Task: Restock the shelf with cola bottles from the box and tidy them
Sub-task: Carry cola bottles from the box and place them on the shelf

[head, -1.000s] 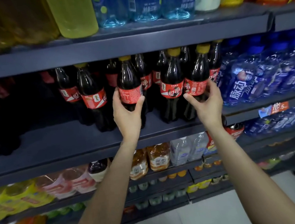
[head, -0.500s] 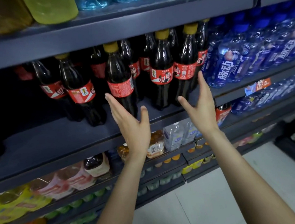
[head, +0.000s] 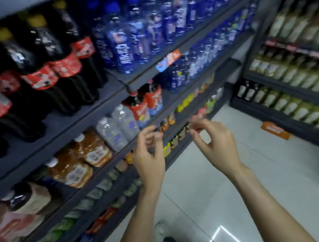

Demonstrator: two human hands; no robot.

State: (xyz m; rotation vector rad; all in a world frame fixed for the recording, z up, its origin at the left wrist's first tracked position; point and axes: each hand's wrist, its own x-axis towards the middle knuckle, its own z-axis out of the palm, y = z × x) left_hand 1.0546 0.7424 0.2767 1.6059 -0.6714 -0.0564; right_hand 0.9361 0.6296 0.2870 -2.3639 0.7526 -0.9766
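Several cola bottles point(head: 42, 75) with red labels and yellow caps stand in a row on the dark shelf point(head: 58, 123) at the upper left, blurred by motion. My left hand point(head: 149, 158) hangs in front of the lower shelves, well below the cola, fingers loosely curled and holding nothing. My right hand point(head: 213, 144) is beside it to the right, also empty with fingers apart. Both hands are clear of the bottles. No box shows in this view.
Blue water bottles point(head: 143, 32) fill the shelf right of the cola. Below are amber drinks point(head: 83, 160) and clear bottles point(head: 115, 130). Another rack of pale bottles point(head: 300, 83) stands at the right. An orange object point(head: 275, 129) lies on the white tiled floor point(head: 244, 200).
Both hands let go of the cola bottles and dropped down and away from the shelf. The view swung down and to the right, toward the aisle floor.
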